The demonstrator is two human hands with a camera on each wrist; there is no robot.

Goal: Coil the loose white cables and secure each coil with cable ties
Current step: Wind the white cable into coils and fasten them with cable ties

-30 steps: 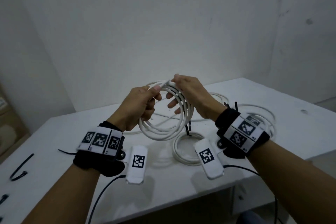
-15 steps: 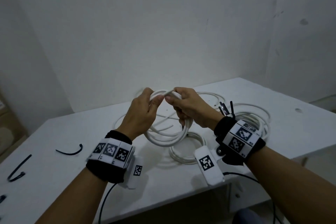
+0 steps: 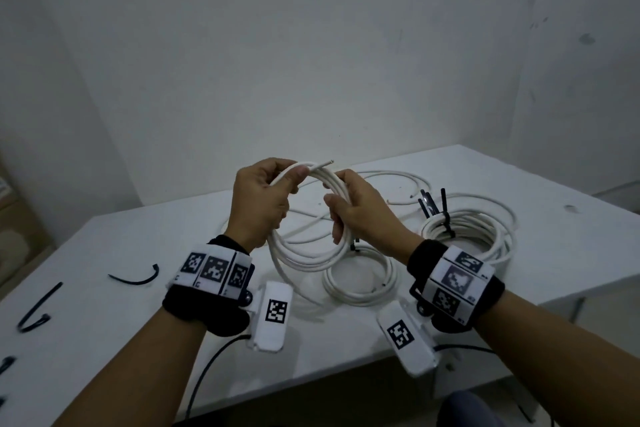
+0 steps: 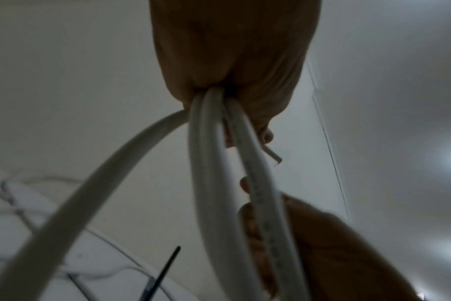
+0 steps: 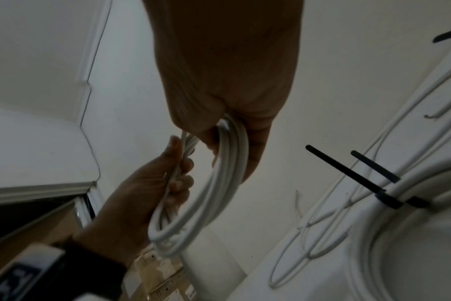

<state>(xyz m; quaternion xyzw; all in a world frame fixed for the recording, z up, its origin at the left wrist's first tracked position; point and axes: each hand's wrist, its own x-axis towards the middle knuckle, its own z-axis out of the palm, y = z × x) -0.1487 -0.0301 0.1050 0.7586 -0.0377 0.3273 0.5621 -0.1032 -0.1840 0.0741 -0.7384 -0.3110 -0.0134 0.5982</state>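
I hold a coil of white cable [image 3: 304, 255] upright above the white table [image 3: 519, 184]. My left hand [image 3: 289, 178] grips the coil's top left, thumb pinning the strands, and the cable's cut end [image 3: 327, 162] pokes out past it. My right hand [image 3: 337, 208] curls round the coil's right side. In the left wrist view the strands [image 4: 209, 163] leave my left hand [image 4: 232, 61]. In the right wrist view my right hand [image 5: 227, 81] holds the coil [image 5: 219, 183]. A larger coil [image 3: 467, 232] with black ties [image 3: 445, 215] lies at the right.
A small white coil [image 3: 360, 279] lies on the table under my hands. Loose white cable [image 3: 381, 173] runs across the back of the table. Loose black cable ties [image 3: 138, 277] [image 3: 34, 308] lie at the left, near the table's front edge.
The cable's free end, pinched between both hands before, now sits under my left thumb alone. My right hand has shifted down onto the coil's right side.
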